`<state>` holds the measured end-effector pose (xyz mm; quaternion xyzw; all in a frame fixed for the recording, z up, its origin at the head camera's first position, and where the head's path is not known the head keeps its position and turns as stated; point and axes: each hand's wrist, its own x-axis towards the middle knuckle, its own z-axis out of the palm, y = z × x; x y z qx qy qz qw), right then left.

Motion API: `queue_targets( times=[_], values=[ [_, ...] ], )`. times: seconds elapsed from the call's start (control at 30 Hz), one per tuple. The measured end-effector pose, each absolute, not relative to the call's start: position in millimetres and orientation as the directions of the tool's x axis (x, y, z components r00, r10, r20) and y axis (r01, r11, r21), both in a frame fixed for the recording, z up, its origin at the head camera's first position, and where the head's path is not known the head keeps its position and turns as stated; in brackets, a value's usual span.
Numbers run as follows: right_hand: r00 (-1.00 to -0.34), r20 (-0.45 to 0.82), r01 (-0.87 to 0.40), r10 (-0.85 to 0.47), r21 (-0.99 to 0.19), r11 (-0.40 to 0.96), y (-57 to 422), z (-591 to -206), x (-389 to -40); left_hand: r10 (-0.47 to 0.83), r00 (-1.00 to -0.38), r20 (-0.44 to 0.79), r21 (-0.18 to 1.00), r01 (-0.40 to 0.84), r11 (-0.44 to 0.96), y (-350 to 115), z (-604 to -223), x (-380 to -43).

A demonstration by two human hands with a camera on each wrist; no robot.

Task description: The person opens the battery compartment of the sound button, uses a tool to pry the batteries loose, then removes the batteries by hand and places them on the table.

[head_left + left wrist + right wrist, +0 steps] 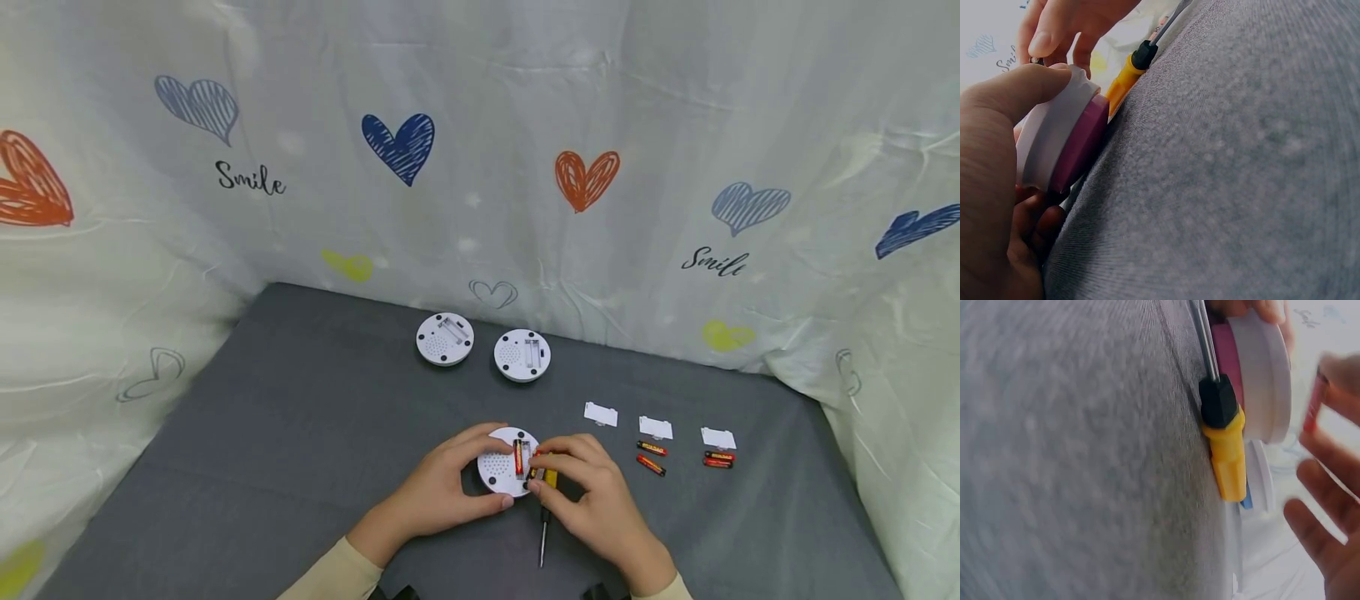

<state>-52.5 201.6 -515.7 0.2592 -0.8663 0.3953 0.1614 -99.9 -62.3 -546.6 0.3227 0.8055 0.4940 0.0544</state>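
Observation:
My left hand (441, 482) grips a round white device (495, 468) by its edge, thumb and fingers on opposite sides. Its underside faces up, showing speaker holes and a battery bay. A red and black battery (518, 457) lies at the left of that bay. Between thumb and fingertips my right hand (596, 492) pinches another battery (1314, 403), close over the bay's right part. In the left wrist view the device's lower part is purple (1082, 144). A screwdriver with a yellow and black handle (1229, 456) lies on the cloth, partly under my right hand in the head view.
Two similar round devices, one left (444, 340) and one right (522, 356), stand farther back with uncovered battery bays. To the right lie three white battery covers (601, 414), with loose batteries (651, 464) and a battery pair (719, 459) near them. A patterned curtain (487, 192) borders the grey cloth.

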Motion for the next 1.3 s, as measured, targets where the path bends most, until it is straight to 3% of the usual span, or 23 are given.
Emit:
queue_targets(
  times=[0.3, 0.47, 0.8, 1.3],
  values=[
    [-0.878, 0.478, -0.341, -0.019, -0.597, 0.726, 215.9, -518.0, -59.7, 0.569, -0.787, 0.238, 0.829, 0.47, 0.304, -62.0, -545.4, -98.6],
    [-0.887, 0.455, -0.202, 0.081, -0.54, 0.817, 223.1, -524.8, -63.0, 0.566, -0.788, 0.242, 0.825, 0.474, 0.308, -61.8, -545.9, -98.5],
    [-0.848, 0.515, -0.124, 0.123, -0.42, 0.899, 228.3, -536.7, -68.9, 0.567, -0.793, 0.221, 0.831, 0.458, 0.317, -61.6, -545.3, -97.8],
    [-0.859, 0.501, -0.072, 0.103, -0.318, 0.946, 229.3, -543.1, -72.7, 0.565, -0.788, 0.245, 0.821, 0.479, 0.312, -61.5, -545.8, -97.2]
  ],
)
